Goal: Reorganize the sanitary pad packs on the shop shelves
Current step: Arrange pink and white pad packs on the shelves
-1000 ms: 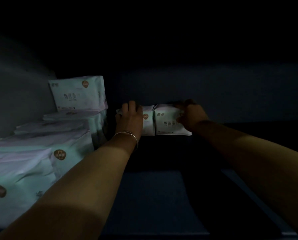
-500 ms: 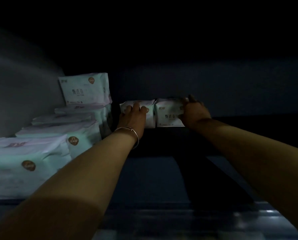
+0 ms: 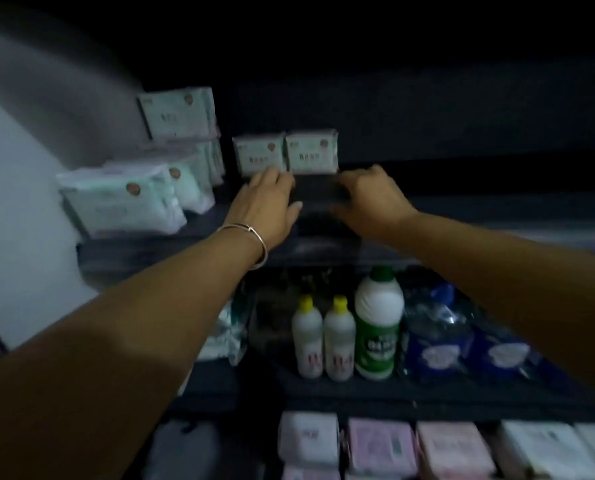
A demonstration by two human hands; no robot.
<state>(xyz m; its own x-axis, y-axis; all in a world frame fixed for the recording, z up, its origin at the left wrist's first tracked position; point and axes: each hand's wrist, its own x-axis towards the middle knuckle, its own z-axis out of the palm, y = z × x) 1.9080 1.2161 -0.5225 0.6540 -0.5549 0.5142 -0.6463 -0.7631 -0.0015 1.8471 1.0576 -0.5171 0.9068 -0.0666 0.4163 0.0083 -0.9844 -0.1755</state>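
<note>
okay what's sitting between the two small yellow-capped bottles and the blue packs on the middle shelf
A taller white bottle with a green cap and green label stands between the yellow-capped bottles and the blue packs, seen in the head view.

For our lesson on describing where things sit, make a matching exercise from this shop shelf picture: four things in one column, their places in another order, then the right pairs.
Things:
1. two small pad packs
2. green-labelled bottle
3. bracelet
4. pink packs

Places:
A. lowest shelf in view
B. left wrist
C. top shelf, upright at the back, just beyond both hands
D. middle shelf, right of two yellow-capped bottles

Pairs: 1-C, 2-D, 3-B, 4-A
</note>
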